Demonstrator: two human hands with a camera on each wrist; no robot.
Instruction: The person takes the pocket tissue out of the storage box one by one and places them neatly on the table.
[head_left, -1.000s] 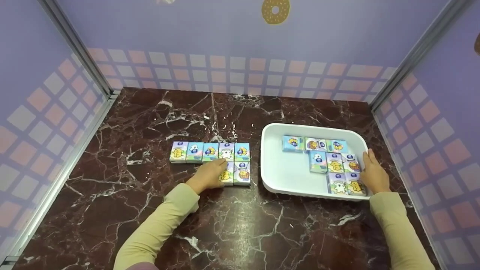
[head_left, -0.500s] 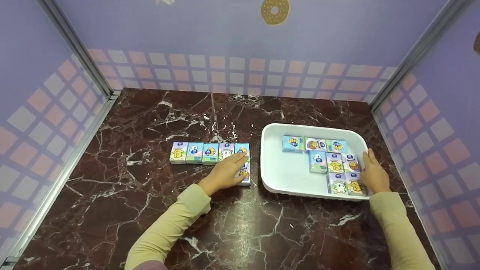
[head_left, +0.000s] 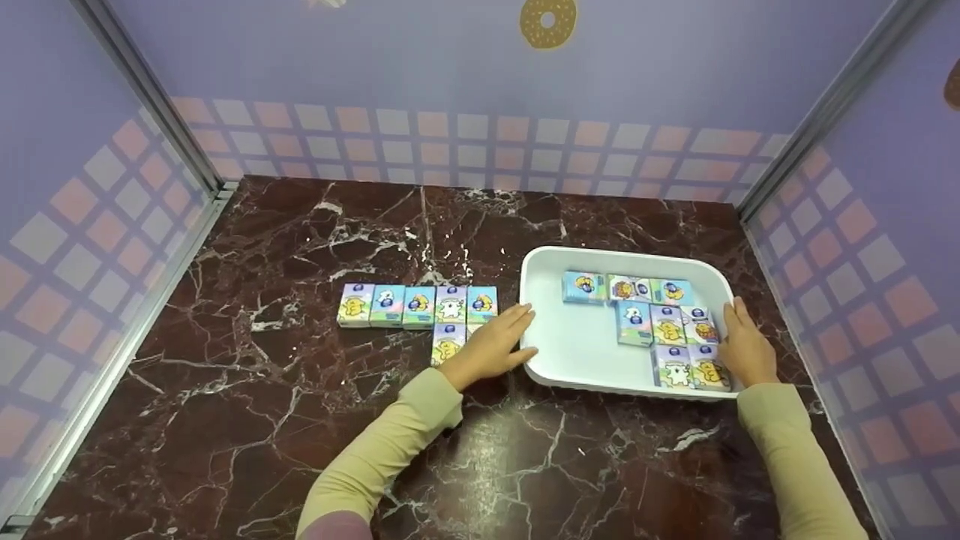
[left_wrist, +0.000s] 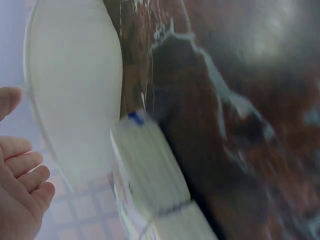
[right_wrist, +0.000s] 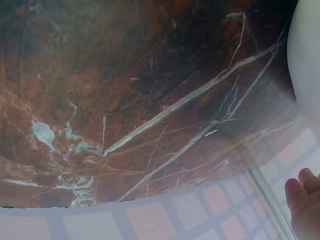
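A white plastic tub (head_left: pixel 577 349) sits on the table, with several small cartoon-print tissue packs (head_left: pixel 667 322) lying along its far and right parts. My left hand (head_left: pixel 491 346) is at its left rim, fingers and thumb spread and nothing in the palm; in the left wrist view the fingers (left_wrist: pixel 22 165) show loosely bent beside the tub's wall. Straight fingers of my right hand (head_left: pixel 750 349) touch the right rim. Left of the tub stands a row of several tissue packs (head_left: pixel 418 306), with another pack (head_left: pixel 448 341) in front, and my left hand partly covers one more.
Dark red marble tabletop (head_left: pixel 262 420) with white veins lies under everything. Purple panels with pink and white squares (head_left: pixel 472 142) enclose it at the back and both sides. Pale sleeves reach in from the near edge.
My left hand has slid right, from over the tissue packs to the tub's left rim. The front left pack shows again. My right hand has stayed at the right rim.
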